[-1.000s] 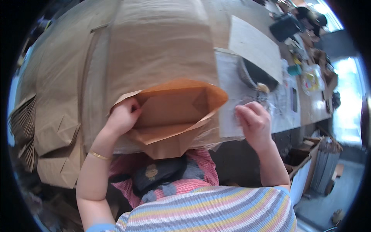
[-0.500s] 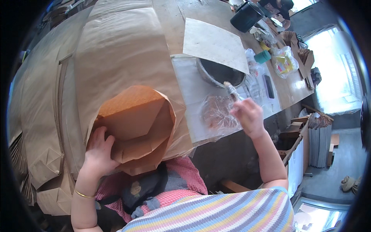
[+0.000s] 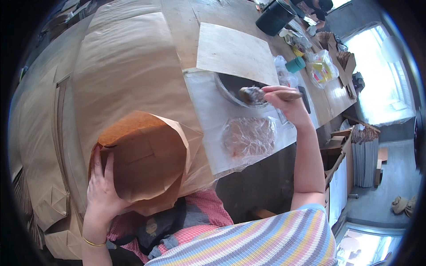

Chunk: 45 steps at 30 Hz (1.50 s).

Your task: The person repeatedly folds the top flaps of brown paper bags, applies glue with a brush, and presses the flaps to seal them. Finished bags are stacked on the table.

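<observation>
A large brown paper bag [image 3: 146, 164] stands with its mouth open toward me at the front of the table. My left hand [image 3: 103, 186] grips its left rim, fingers reaching inside against the wall. In my right hand [image 3: 288, 103] is a brush [image 3: 252, 95] with a wooden handle, its pale, clotted head over the rim of a dark round basin [image 3: 228, 92]. A whitish flat board [image 3: 235, 48] covers part of the basin, so most of its contents are hidden. On the white sheet below lies a reddish-brown block wrapped in clear plastic [image 3: 249, 137].
Stacked brown paper bags [image 3: 128, 66] cover the left of the table. Beyond the basin are a phone [image 3: 304, 98], a teal cup [image 3: 295, 64], a plastic bag [image 3: 322, 68] and a black bucket [image 3: 275, 17]. Another person [image 3: 316, 9] is at the far end.
My right hand has turned and brought the brush left, over the basin. My left hand has shifted its fingers on the bag's rim, and the bag's mouth gapes rounder.
</observation>
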Each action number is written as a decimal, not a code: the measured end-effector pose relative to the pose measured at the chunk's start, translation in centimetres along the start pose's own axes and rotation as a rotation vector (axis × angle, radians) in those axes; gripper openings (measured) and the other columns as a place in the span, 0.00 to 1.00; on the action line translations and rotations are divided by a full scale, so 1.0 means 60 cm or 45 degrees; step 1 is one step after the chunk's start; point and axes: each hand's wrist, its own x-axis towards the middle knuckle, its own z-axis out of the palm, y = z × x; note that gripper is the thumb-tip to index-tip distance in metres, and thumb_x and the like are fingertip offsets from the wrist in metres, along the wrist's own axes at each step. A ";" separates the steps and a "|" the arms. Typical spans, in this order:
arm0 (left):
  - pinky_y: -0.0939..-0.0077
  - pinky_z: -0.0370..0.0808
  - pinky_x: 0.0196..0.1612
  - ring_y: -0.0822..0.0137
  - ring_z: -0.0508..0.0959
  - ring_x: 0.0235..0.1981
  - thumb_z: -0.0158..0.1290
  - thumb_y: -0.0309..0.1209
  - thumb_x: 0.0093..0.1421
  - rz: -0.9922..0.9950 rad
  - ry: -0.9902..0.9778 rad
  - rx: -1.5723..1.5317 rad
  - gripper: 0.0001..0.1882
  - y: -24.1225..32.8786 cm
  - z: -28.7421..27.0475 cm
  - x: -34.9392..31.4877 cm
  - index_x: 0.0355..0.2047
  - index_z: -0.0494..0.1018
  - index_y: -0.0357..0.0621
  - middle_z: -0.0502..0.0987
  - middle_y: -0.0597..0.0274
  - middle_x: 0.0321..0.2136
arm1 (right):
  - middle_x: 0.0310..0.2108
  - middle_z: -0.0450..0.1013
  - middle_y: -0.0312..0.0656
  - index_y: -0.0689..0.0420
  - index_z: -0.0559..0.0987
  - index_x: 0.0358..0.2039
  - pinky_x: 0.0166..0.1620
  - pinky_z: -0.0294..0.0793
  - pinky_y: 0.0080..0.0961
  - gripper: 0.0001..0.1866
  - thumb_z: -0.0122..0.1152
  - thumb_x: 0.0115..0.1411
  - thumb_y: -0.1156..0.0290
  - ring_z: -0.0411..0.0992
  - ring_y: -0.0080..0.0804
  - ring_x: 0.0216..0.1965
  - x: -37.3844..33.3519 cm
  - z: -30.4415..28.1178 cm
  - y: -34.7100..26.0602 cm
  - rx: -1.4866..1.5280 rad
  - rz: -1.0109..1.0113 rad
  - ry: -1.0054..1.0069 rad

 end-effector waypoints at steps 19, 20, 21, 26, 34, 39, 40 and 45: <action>0.61 0.54 0.69 0.46 0.52 0.68 0.71 0.33 0.36 0.089 -0.073 -0.719 0.64 -0.067 0.019 0.006 0.69 0.42 0.45 0.51 0.43 0.67 | 0.20 0.73 0.34 0.64 0.79 0.28 0.28 0.70 0.20 0.08 0.60 0.59 0.72 0.69 0.17 0.24 -0.083 0.520 -0.188 0.701 0.083 -0.275; 0.61 0.54 0.69 0.46 0.53 0.68 0.71 0.32 0.36 0.081 -0.066 -0.721 0.64 -0.065 0.022 0.005 0.69 0.42 0.45 0.51 0.43 0.66 | 0.20 0.74 0.35 0.64 0.79 0.28 0.28 0.70 0.22 0.08 0.61 0.59 0.72 0.69 0.17 0.24 -0.077 0.541 -0.181 0.677 0.012 -0.192; 0.60 0.55 0.68 0.45 0.53 0.68 0.71 0.32 0.36 0.058 -0.083 -0.707 0.63 -0.063 0.024 0.004 0.69 0.43 0.45 0.51 0.43 0.66 | 0.20 0.74 0.35 0.64 0.79 0.28 0.28 0.70 0.22 0.07 0.61 0.59 0.72 0.69 0.17 0.24 -0.072 0.545 -0.176 0.606 0.038 -0.219; 0.60 0.58 0.67 0.43 0.55 0.67 0.70 0.33 0.35 0.013 -0.129 -0.590 0.59 -0.054 0.026 0.007 0.67 0.49 0.45 0.51 0.41 0.66 | 0.22 0.74 0.33 0.62 0.79 0.29 0.27 0.70 0.20 0.07 0.60 0.60 0.71 0.69 0.17 0.24 -0.105 0.522 -0.162 0.514 0.068 -0.483; 0.55 0.61 0.65 0.41 0.56 0.65 0.68 0.38 0.39 0.018 -0.072 -0.412 0.56 -0.047 0.030 0.004 0.66 0.50 0.45 0.49 0.45 0.66 | 0.20 0.75 0.45 0.62 0.80 0.27 0.28 0.73 0.24 0.03 0.62 0.54 0.76 0.74 0.29 0.22 -0.080 0.379 -0.128 -0.237 -0.264 -0.113; 0.61 0.64 0.63 0.44 0.63 0.62 0.65 0.37 0.39 0.005 -0.106 -0.402 0.40 -0.052 0.023 0.007 0.52 0.66 0.32 0.60 0.40 0.61 | 0.19 0.76 0.42 0.63 0.80 0.25 0.27 0.72 0.22 0.04 0.61 0.54 0.77 0.74 0.27 0.20 -0.097 0.335 -0.149 -0.030 -0.164 -0.261; 0.62 0.65 0.62 0.44 0.65 0.61 0.64 0.35 0.38 0.023 -0.175 -0.362 0.34 -0.058 0.021 0.006 0.46 0.70 0.29 0.63 0.38 0.59 | 0.19 0.75 0.39 0.62 0.81 0.25 0.26 0.72 0.21 0.03 0.61 0.54 0.78 0.73 0.26 0.19 -0.093 0.316 -0.155 0.092 -0.240 -0.265; 0.63 0.68 0.60 0.44 0.69 0.58 0.61 0.34 0.37 0.198 -0.110 -0.229 0.24 -0.074 0.034 0.000 0.32 0.75 0.23 0.70 0.34 0.54 | 0.26 0.73 0.43 0.61 0.82 0.40 0.29 0.70 0.29 0.14 0.68 0.51 0.78 0.72 0.34 0.25 -0.049 0.366 -0.183 -0.030 -0.832 -0.736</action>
